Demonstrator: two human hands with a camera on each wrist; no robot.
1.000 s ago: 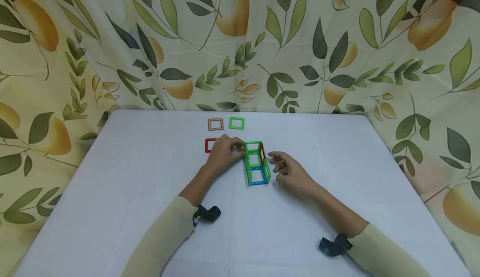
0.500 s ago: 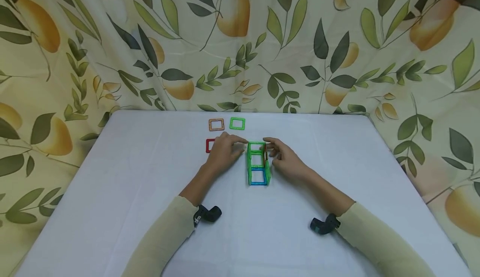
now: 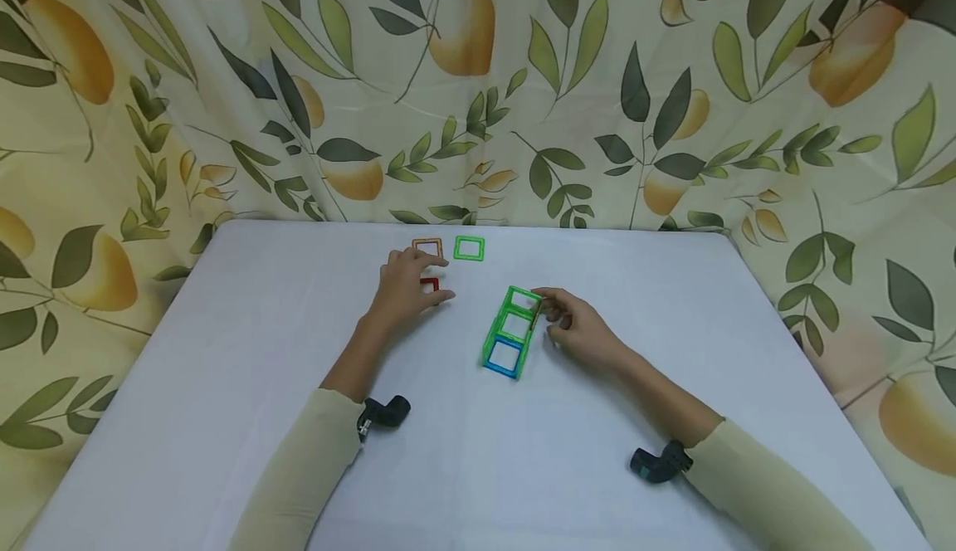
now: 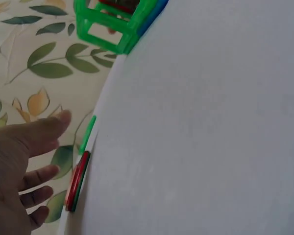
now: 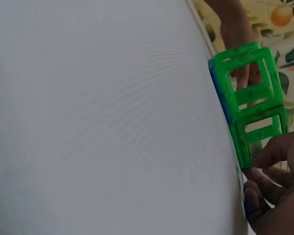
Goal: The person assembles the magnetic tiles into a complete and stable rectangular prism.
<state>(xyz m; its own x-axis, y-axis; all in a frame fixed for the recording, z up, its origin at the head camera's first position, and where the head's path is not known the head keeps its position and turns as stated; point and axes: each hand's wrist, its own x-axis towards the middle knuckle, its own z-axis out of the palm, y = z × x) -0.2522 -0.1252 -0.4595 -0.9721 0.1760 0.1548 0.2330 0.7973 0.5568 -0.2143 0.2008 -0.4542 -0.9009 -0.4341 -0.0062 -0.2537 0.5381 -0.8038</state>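
Observation:
A small open-frame structure of magnetic tiles (image 3: 515, 325), mostly green with a blue tile (image 3: 504, 355) at its near end, stands tilted askew on the table. At its right side my right hand (image 3: 586, 331) pinches the far end; in the right wrist view the thumb (image 5: 269, 152) lies against a lower green corner. My left hand (image 3: 401, 287) hovers over loose tiles, fingers spread and holding nothing. It partly covers a red tile (image 3: 431, 283) and an orange tile (image 3: 428, 242). Beside them lies a green tile (image 3: 469, 248).
A white cloth covers the table (image 3: 299, 310), with its far edge just beyond the loose tiles. A fruit-and-leaf patterned curtain (image 3: 478, 119) hangs behind. Each wrist carries a black camera (image 3: 388, 412).
My left hand has left the structure and moved left to the loose tiles. The structure has turned, its far end shifting right. My right hand has drawn slightly back toward me.

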